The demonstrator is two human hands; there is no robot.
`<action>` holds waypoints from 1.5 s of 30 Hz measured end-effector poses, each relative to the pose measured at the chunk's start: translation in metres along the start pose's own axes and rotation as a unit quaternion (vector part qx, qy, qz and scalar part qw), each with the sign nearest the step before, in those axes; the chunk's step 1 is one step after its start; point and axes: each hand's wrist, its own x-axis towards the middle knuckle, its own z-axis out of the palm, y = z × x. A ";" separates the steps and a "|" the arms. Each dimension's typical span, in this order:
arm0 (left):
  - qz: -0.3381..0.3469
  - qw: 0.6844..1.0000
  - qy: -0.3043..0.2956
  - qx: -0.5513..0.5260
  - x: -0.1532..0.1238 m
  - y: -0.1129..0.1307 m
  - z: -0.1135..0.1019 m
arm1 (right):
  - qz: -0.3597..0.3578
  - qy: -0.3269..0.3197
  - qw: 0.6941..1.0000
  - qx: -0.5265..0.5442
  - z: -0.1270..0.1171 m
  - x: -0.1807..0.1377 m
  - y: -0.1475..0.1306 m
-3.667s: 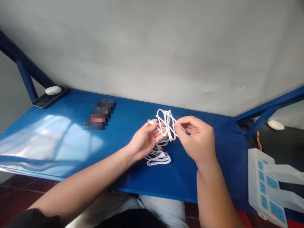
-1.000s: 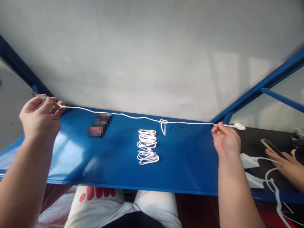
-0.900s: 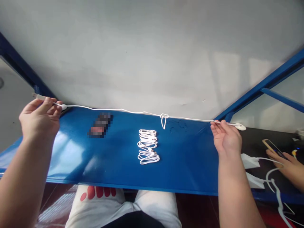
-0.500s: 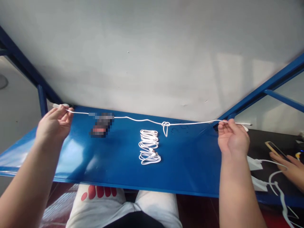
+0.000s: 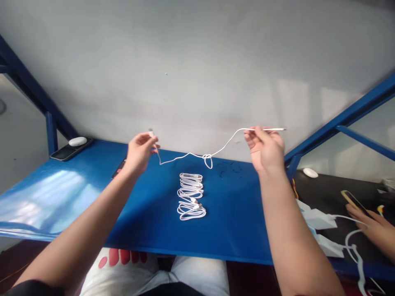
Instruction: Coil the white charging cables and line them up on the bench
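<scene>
A white charging cable [image 5: 228, 142] hangs slack between my hands, with a loose knot and a small loop near its middle. My left hand [image 5: 141, 150] pinches it by the USB plug [image 5: 151, 133], whose metal tip points up. Near the other end, my right hand [image 5: 266, 147] grips it between thumb and fingers, and the slim white connector [image 5: 279, 129] sticks out to the right. Below the knot, several coiled white cables [image 5: 190, 191] lie in a column on the blue tabletop [image 5: 234, 222], the nearest one with its plugs showing.
A dark phone [image 5: 63, 153] and a white mouse-shaped object [image 5: 77, 141] rest at the back left. Another dark object [image 5: 119, 169] is partly behind my left arm. To the right are white power blocks [image 5: 321, 218], a white rounded object [image 5: 310, 172] and another person's hand [image 5: 375, 224] holding a phone.
My hands have come closer together, the left moving right and the right moving left and up. The cable, stretched nearly straight before, now sags and bends; its knot remains.
</scene>
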 end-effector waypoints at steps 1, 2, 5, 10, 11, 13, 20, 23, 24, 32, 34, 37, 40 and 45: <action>0.004 0.998 -0.037 0.060 0.000 -0.011 0.007 | 0.021 -0.010 1.000 0.004 0.004 -0.005 0.010; 0.002 0.991 -0.058 0.122 0.000 -0.023 0.013 | 0.039 -0.017 0.999 0.005 0.005 -0.011 0.021; -0.005 0.943 -0.118 0.310 0.001 -0.055 0.022 | 0.088 -0.016 0.996 -0.003 -0.004 -0.029 0.050; 0.037 0.877 -0.144 0.457 0.002 -0.079 0.026 | 0.150 0.025 0.987 -0.052 -0.037 -0.058 0.080; 0.051 0.860 -0.147 0.487 0.001 -0.079 0.028 | 0.161 0.031 0.985 -0.059 -0.042 -0.062 0.084; 0.094 0.816 -0.175 0.542 -0.003 -0.077 0.036 | 0.178 0.040 0.981 -0.070 -0.051 -0.068 0.091; 0.101 0.768 -0.339 0.534 -0.008 -0.094 0.082 | 0.215 0.008 0.960 -0.176 -0.068 -0.079 0.111; 0.076 0.774 -0.326 0.537 -0.001 -0.111 0.097 | 0.234 -0.088 0.934 -0.257 -0.070 -0.084 0.112; 0.070 0.779 -0.322 0.534 0.001 -0.115 0.100 | 0.238 -0.109 0.923 -0.281 -0.070 -0.085 0.112; 0.035 0.862 -0.261 0.433 0.000 -0.098 0.093 | 0.226 -0.164 0.845 -0.457 -0.069 -0.091 0.106; 0.055 0.891 -0.232 0.385 -0.005 -0.090 0.088 | 0.218 -0.181 0.829 -0.482 -0.067 -0.093 0.101; 0.118 0.907 -0.218 0.342 -0.016 -0.083 0.082 | 0.152 -0.176 0.843 -0.485 -0.059 -0.097 0.095; 0.185 0.904 -0.220 0.317 -0.028 -0.080 0.080 | 0.064 -0.148 0.896 -0.415 -0.048 -0.103 0.093; 0.216 0.905 -0.222 0.292 -0.047 -0.076 0.081 | -0.027 -0.119 0.936 -0.331 -0.036 -0.115 0.096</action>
